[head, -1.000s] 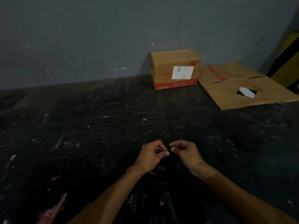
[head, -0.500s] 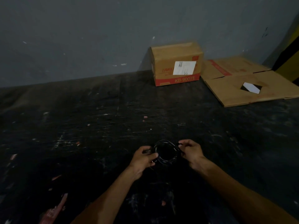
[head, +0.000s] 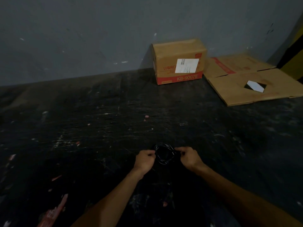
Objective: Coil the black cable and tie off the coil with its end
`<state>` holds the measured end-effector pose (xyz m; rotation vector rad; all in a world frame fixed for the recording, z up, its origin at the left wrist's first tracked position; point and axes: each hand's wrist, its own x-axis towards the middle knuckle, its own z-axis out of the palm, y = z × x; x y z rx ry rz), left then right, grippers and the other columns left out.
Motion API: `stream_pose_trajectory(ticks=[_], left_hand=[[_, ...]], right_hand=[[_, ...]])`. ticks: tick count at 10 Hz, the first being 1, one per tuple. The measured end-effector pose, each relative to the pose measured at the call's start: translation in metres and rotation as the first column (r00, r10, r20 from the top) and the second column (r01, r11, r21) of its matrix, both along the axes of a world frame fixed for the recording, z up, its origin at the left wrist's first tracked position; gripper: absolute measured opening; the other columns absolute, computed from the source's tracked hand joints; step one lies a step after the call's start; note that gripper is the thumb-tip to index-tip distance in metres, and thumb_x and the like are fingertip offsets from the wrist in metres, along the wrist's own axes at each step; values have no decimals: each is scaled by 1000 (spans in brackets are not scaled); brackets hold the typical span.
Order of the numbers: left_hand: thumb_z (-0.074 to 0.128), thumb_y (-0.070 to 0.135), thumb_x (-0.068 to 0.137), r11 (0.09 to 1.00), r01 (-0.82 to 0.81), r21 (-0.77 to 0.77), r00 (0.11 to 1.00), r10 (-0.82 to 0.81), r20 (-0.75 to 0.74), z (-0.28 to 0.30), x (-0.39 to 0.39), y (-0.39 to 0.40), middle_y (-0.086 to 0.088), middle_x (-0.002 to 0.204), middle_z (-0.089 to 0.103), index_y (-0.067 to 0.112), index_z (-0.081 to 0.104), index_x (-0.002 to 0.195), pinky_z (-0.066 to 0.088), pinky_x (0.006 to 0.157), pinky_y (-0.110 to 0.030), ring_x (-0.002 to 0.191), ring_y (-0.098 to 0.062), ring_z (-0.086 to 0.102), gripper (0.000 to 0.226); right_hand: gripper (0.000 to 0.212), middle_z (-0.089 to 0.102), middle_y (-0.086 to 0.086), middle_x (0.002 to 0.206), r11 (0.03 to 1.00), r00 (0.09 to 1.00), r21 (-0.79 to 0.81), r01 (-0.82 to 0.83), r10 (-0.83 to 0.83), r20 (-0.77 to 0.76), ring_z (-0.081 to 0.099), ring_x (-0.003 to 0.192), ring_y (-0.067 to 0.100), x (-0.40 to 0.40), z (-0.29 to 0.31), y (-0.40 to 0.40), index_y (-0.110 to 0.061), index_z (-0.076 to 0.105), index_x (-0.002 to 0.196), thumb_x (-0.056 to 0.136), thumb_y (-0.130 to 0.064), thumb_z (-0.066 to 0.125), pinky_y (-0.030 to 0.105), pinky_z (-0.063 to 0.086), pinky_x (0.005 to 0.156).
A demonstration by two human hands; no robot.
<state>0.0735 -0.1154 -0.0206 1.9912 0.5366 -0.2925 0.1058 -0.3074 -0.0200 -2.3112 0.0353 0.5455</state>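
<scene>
- Dark, scuffed black tabletop (head: pixel 98 122) fills most of the head view; pale scratches and small reddish flecks are scattered across it, thickest toward the near left edge.
- Grey-blue painted wall (head: pixel 82 38) rises behind the tabletop, marked with a few light chips.
- Left hand (head: pixel 144 160) low and centre, forearm coming in from the bottom edge. Fingers curled, pinching the left side of the coil.
- Thin black cable wound into a small round coil (head: pixel 164 154) sits between the two hands, just above or on the tabletop; contact with the surface cannot be told. Several turns catch light as pale glints. The cable's loose end cannot be made out against the dark surface.
- Right hand (head: pixel 189 157) just right of the coil, fingers curled, gripping its right side.
- Closed brown cardboard box with a red band and white label (head: pixel 179 63) stands upright against the wall, well beyond the hands; print reads "KB-9007E".
- Flattened brown cardboard sheet (head: pixel 242 89) lies just right of the box, with a small white and black patch on it.
- Yellow and black surface (head: pixel 295 53) at the far right edge; too cropped to identify.
</scene>
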Motion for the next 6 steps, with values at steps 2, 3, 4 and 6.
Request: stream_pose_trajectory(ticks=[2, 3, 4, 6], left_hand=[[56, 21, 93, 907, 254, 337, 958, -284, 43, 1, -5, -3, -7, 143, 53, 13, 54, 136, 32, 98, -13, 128, -19, 52, 43], [55, 21, 94, 885, 250, 393, 956, -290, 45, 3, -5, -3, -7, 142, 54, 14, 54, 136, 34, 109, -23, 129, -23, 51, 43], [54, 24, 92, 896, 234, 377, 967, -255, 5, 3, -5, -3, -10, 128, 63, 18, 55, 134, 48, 97, -27, 112, -22, 62, 42], [56, 23, 89, 944, 109, 311, 993, -120, 17, 2, -8, -4, -9, 135, 52, 21, 43, 138, 43, 103, -35, 122, -26, 51, 51]], right_hand=[[63, 38, 18, 143, 966, 988, -208, -155, 146, -60, 43, 130, 36, 3, -11, 0, -27, 47, 142, 81, -16, 55, 38, 36, 112], [62, 37, 16, 144, 952, 983, -246, -183, 177, -44, 42, 131, 35, 2, -1, 0, -26, 42, 145, 85, -15, 54, 39, 35, 113], [60, 38, 15, 144, 941, 976, -259, -218, 206, -72, 42, 132, 35, 5, 3, 0, -27, 42, 145, 87, -17, 53, 41, 37, 112], [70, 32, 19, 150, 968, 990, -205, -141, 136, -37, 34, 137, 36, -8, 12, 2, -21, 25, 152, 89, -24, 56, 43, 33, 114]])
